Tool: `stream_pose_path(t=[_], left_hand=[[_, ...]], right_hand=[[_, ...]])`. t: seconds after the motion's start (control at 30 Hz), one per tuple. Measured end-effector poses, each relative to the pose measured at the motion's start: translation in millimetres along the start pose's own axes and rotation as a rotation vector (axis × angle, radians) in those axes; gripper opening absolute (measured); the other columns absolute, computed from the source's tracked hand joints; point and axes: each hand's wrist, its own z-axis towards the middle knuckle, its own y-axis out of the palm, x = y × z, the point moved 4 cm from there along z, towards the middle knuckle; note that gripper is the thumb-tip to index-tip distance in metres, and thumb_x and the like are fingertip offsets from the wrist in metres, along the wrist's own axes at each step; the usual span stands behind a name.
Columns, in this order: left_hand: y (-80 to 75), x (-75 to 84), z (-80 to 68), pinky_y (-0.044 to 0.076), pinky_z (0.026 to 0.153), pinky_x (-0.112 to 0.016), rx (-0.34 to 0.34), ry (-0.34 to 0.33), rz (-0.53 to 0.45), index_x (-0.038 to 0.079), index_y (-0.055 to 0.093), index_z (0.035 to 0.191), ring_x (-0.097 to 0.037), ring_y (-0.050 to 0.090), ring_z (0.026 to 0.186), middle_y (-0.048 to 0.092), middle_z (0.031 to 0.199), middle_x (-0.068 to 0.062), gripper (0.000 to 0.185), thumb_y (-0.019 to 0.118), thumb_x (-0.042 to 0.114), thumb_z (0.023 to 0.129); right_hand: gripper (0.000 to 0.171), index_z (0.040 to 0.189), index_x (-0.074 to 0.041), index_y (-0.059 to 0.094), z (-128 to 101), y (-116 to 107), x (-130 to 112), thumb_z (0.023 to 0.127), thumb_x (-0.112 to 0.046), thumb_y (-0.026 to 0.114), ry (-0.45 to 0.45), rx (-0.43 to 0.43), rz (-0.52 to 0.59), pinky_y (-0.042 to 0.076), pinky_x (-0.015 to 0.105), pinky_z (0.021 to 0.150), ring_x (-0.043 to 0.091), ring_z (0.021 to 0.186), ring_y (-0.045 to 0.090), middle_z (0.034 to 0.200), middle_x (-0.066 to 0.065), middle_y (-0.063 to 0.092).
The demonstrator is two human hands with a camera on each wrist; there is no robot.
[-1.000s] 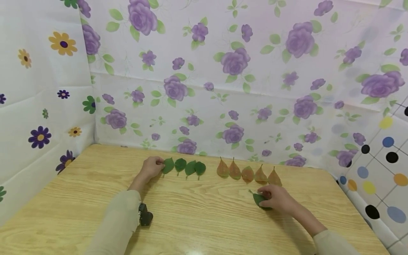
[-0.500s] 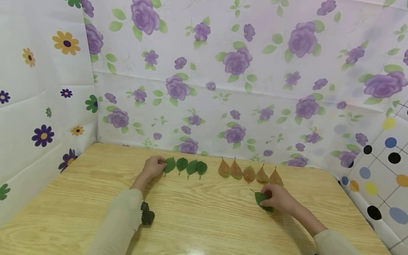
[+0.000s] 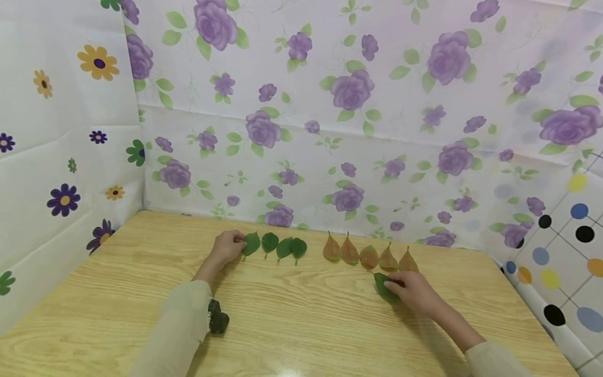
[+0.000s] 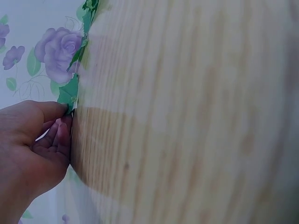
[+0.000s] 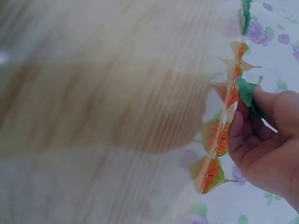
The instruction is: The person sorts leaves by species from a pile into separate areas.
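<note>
My left hand [image 3: 227, 247] is at the left end of a row of green leaves, its thumb and fingertips pinching the edge of the leftmost green leaf [image 3: 252, 244]. In the left wrist view that leaf [image 4: 68, 91] meets the thumb tip. My right hand [image 3: 414, 293] holds another green leaf [image 3: 383, 285] between thumb and fingers, just in front of a row of orange-brown leaves [image 3: 369, 257]. The right wrist view shows the held leaf [image 5: 246, 92] bent over the fingertips, with part of it hidden by the hand.
Three more green leaves [image 3: 285, 247] lie beside the leftmost one, two of them overlapping. Both rows lie near the back edge of the wooden table [image 3: 301, 314]. A flowered cloth [image 3: 301, 131] hangs behind it. A small black device [image 3: 218, 317] sits on the left wrist.
My right hand has brought its green leaf slightly away from me, closer to the orange-brown row, and the leaf has turned. My left hand stays at the leftmost green leaf.
</note>
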Motion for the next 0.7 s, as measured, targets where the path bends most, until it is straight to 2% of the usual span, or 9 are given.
stream_pose_path(t=[0.1,0.13,0.23,0.33,0.57,0.7], left_hand=[[1.2,1.9,0.4,0.051,0.087,-0.043,0.002,0.003,-0.003,-0.015,0.058,0.114,-0.038,0.058,0.102,0.061,0.107,-0.025,0.024,0.056,0.0,0.094],[1.4,2.2,0.5,0.051,0.087,-0.043,0.003,0.0,-0.005,-0.015,0.058,0.114,-0.038,0.057,0.102,0.061,0.107,-0.025,0.025,0.056,0.0,0.094],[1.7,2.8,1.0,0.05,0.087,-0.043,0.003,-0.008,-0.004,-0.014,0.058,0.115,-0.038,0.057,0.103,0.061,0.109,-0.026,0.025,0.056,0.0,0.095],[0.4,2.2,1.5,0.05,0.087,-0.044,0.0,-0.017,-0.012,-0.014,0.058,0.116,-0.039,0.057,0.104,0.061,0.11,-0.026,0.026,0.056,0.001,0.095],[-13.5,-4.8,1.2,0.05,0.089,-0.046,0.033,-0.032,0.002,-0.015,0.058,0.118,-0.042,0.057,0.105,0.06,0.112,-0.029,0.027,0.055,0.001,0.096],[-21.7,-8.0,1.2,0.048,0.091,-0.049,0.036,-0.021,0.035,-0.016,0.057,0.118,-0.045,0.055,0.108,0.059,0.114,-0.031,0.028,0.055,0.001,0.095]], right_hand=[[0.018,0.097,-0.002,0.071,1.9,-1.5,0.6,0.098,-0.013,0.057,0.041,0.017,0.019,0.032,0.023,0.048,0.006,0.05,0.032,0.058,-0.003,0.044],[0.019,0.101,0.0,0.071,2.6,-1.9,0.7,0.098,-0.013,0.057,0.054,0.025,0.034,0.033,0.024,0.048,0.006,0.052,0.035,0.062,-0.001,0.051],[0.022,0.107,0.004,0.071,5.6,-2.7,-1.4,0.096,-0.013,0.059,0.091,0.049,0.09,0.041,0.024,0.053,0.008,0.06,0.047,0.08,0.009,0.066],[0.024,0.11,0.005,0.069,9.6,-3.0,-6.8,0.094,-0.011,0.062,0.094,0.079,0.13,0.048,0.027,0.059,0.014,0.073,0.058,0.099,0.013,0.069],[0.028,0.12,0.002,0.066,22.3,3.2,-22.5,0.093,-0.006,0.062,0.092,0.113,0.202,0.053,0.028,0.067,0.021,0.089,0.064,0.11,0.015,0.067],[0.027,0.118,0.002,0.066,29.5,6.5,-29.0,0.093,-0.006,0.063,0.128,0.147,0.271,0.054,0.03,0.068,0.021,0.089,0.064,0.106,0.013,0.068]])
